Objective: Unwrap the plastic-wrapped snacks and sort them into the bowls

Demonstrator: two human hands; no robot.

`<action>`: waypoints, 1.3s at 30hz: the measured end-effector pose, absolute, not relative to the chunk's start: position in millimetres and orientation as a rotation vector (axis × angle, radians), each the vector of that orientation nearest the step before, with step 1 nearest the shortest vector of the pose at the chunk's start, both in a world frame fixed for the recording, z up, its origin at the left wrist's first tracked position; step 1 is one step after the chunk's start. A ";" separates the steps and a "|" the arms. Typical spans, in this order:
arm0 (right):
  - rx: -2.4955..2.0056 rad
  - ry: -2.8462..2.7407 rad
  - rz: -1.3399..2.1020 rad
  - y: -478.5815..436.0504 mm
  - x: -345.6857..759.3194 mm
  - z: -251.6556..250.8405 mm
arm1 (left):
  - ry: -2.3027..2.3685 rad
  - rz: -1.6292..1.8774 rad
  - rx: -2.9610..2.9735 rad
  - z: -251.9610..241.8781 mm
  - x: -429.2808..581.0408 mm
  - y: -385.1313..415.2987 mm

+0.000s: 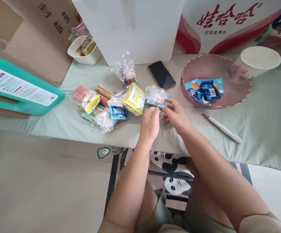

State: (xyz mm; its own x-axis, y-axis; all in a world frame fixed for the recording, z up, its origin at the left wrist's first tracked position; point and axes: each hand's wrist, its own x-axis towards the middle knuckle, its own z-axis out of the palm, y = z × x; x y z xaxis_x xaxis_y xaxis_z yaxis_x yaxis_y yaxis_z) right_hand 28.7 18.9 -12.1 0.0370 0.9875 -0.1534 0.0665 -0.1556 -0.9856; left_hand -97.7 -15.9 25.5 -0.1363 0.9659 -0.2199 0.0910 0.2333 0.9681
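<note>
A clear and blue snack packet [157,96] lies on the cloth-covered table just beyond my hands. My right hand [178,117] has its thumb and bent fingers at the packet's right corner, pinching it. Close by on the left, my left hand [150,124] is at the packet's near edge, with its fingers pressed together; whatever they hold is hidden. Left of the hands lies a loose pile of wrapped snacks: a yellow packet [134,99], a small blue packet [119,113], a pink snack pack [82,96] and a crinkled clear wrapper [105,119].
A pink glass bowl [191,68] on the right holds blue packets [209,90]. Beside it stand a paper cup [259,60] and a white pen [224,128]. A phone [161,74], a white tub [89,58], boxes [140,29] and a teal container [50,105] stand around.
</note>
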 end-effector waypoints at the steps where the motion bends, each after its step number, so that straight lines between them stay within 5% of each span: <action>1: -1.436 -1.077 1.298 22.6 24.1 -10.3 | 1.468 1.058 1.037 24.8 -100.5 -15.2; 12: -1.247 -0.930 1.052 -23.1 34.0 1.3 | 1.007 1.081 0.450 29.9 -84.1 -12.6; 20: -1.271 -1.416 1.087 -82.5 74.8 12.1 | 0.876 1.173 0.536 30.1 -58.2 -18.1; 30: -1.972 -1.651 0.196 -60.8 199.3 4.0 | 1.107 1.380 0.898 -6.7 -45.1 1.9; 39: -2.015 -1.971 0.458 -62.7 209.0 10.4 | 1.165 1.359 1.175 -23.9 -44.3 -3.2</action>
State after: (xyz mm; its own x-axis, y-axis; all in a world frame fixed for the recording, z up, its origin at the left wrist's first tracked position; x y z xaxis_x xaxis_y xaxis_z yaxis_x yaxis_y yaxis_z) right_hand 209.0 -62.7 10.4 0.0159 0.9995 -0.0270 0.9088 -0.0258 -0.4163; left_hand -44.3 -3.2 -23.9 -0.0761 0.9940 0.0784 -0.0741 -0.0841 0.9937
